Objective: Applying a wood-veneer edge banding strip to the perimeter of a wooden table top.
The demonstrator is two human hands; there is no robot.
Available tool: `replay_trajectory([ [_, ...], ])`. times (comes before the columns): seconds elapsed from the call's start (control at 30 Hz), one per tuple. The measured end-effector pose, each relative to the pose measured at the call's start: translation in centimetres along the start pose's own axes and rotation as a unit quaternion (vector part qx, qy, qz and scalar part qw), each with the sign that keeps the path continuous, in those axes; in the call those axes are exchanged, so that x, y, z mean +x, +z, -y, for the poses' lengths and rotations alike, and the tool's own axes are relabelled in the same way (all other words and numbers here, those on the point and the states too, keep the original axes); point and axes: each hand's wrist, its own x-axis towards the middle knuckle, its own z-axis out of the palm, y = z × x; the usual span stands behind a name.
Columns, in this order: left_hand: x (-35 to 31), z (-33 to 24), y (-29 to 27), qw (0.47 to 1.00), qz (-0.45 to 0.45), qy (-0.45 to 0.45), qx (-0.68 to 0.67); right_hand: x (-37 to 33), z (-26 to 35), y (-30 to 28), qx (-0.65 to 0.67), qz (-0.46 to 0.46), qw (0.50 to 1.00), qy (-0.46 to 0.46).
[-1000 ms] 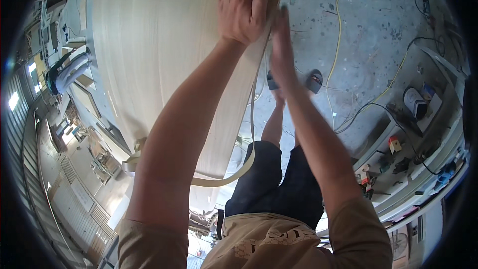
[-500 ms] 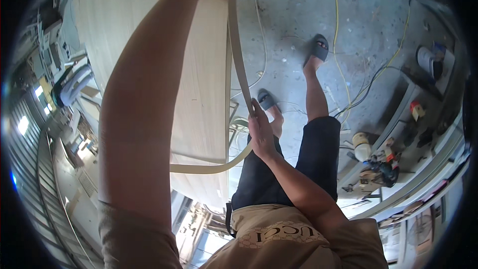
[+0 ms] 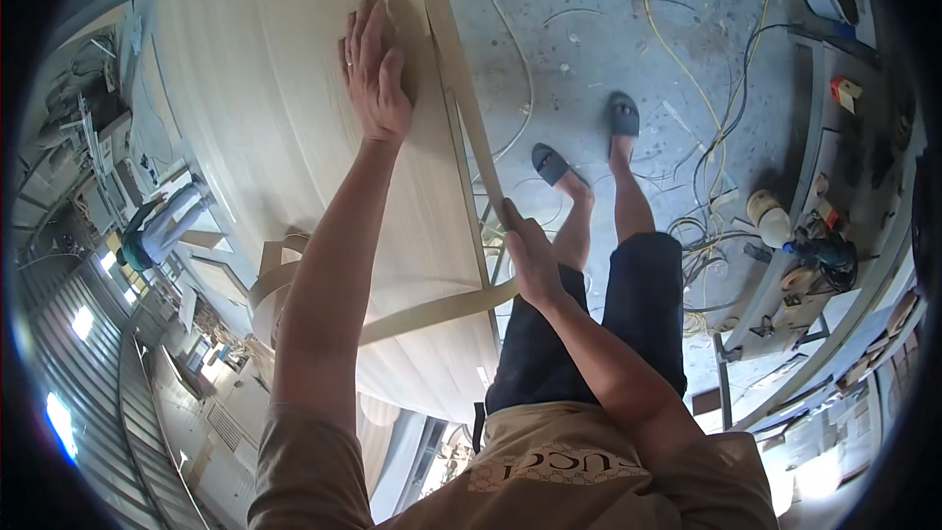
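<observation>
A large pale wood-grain panel (image 3: 265, 108) lies flat on my left. On its top, close to the right edge, my left hand (image 3: 375, 79) rests with fingers stretched out and holds nothing. My right hand (image 3: 533, 260), beside the panel's edge, is closed on a long pale strip of edge banding (image 3: 473, 137). From that hand one part runs forward to the panel's edge, lying along it at the far end. The other part bends left across the panel, under my left forearm, to loose coils.
Yellow and dark cables (image 3: 655, 25) trail over the stained floor to my right. A shelf (image 3: 775, 265) there carries a pale container (image 3: 768, 218) and a dark power tool (image 3: 822, 253). Another person (image 3: 162, 226) stands beyond the panel at left.
My left hand, out of view past the top edge before, now shows flat on the panel. My view has shifted, showing more coiled strip at left. The right hand keeps its hold.
</observation>
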Motion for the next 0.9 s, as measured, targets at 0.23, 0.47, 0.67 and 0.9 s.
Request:
replay_trajectory([
  [0.23, -0.1, -0.2, 0.0, 0.998, 0.021, 0.015, 0.055, 1.2, -0.2, 0.6, -0.011, 0.052, 0.999, 0.010],
  [0.47, 0.0, -0.3, 0.2, 0.997, 0.035, 0.020, 0.066, 1.2, -1.3, 0.7, 0.059, 0.044, 0.997, 0.009],
  [0.67, 0.4, -0.3, 0.1, 0.995, 0.037, 0.018, 0.090, 1.7, -1.2, 0.9, 0.076, 0.068, 0.995, 0.012],
  [0.9, 0.0, -0.5, 0.2, 0.994, 0.038, 0.023, 0.099, 1.8, -1.3, 1.2, 0.071, 0.086, 0.994, 0.010],
])
